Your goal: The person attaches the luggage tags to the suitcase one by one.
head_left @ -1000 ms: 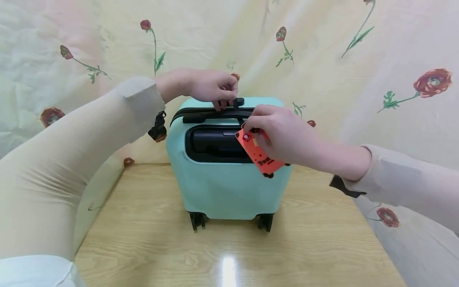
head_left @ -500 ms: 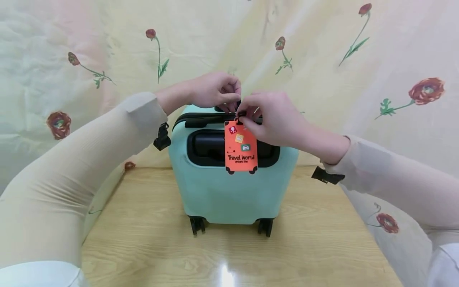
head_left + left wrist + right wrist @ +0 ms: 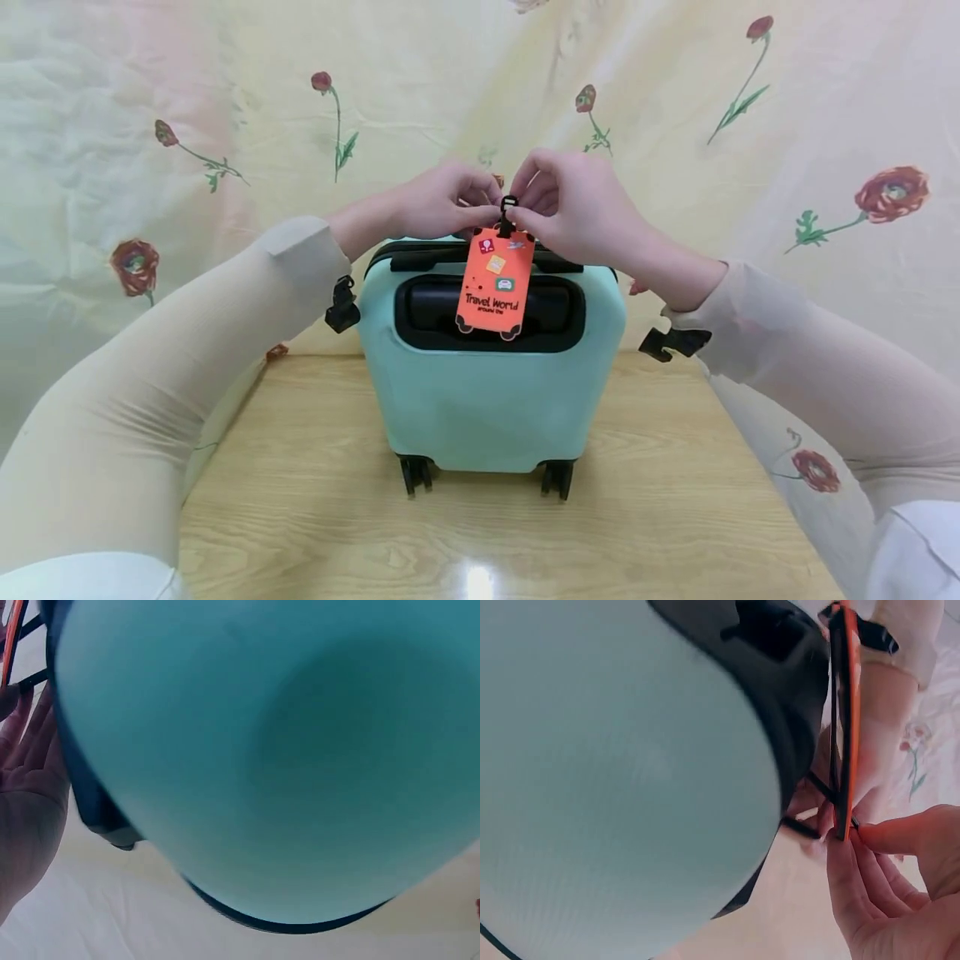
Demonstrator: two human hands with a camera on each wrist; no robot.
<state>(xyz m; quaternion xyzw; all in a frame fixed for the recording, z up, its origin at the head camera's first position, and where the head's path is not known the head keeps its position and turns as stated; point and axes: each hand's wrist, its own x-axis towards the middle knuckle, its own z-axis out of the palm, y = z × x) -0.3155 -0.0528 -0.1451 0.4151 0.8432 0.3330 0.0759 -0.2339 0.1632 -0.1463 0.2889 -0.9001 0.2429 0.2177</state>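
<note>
An orange luggage tag (image 3: pixel 493 287) printed "Travel World" hangs nearly upright in front of the mint-green suitcase (image 3: pixel 491 408). Its black buckle and strap (image 3: pixel 508 205) stand above it, between both hands. My right hand (image 3: pixel 577 200) pinches the buckle between thumb and fingers; the right wrist view has these fingertips at the tag's end (image 3: pixel 846 825). From the left, my left hand (image 3: pixel 450 200) pinches at the strap, its fingertips partly hidden behind the tag's top. Two black strap lengths (image 3: pixel 821 787) run from the tag to the suitcase top. The suitcase's top handle is mostly hidden.
Upright on its black wheels (image 3: pixel 557 479), the suitcase stands on a wood-grain table (image 3: pixel 315 533). A black side handle (image 3: pixel 555 310) is recessed in its near face. Flower-printed cloth (image 3: pixel 247 75) hangs behind and at both sides.
The right hand has moved up and left, bringing the tag from a tilt to nearly upright in front of the suitcase. Its buckle now shows above the tag. The left hand has stayed near the handle.
</note>
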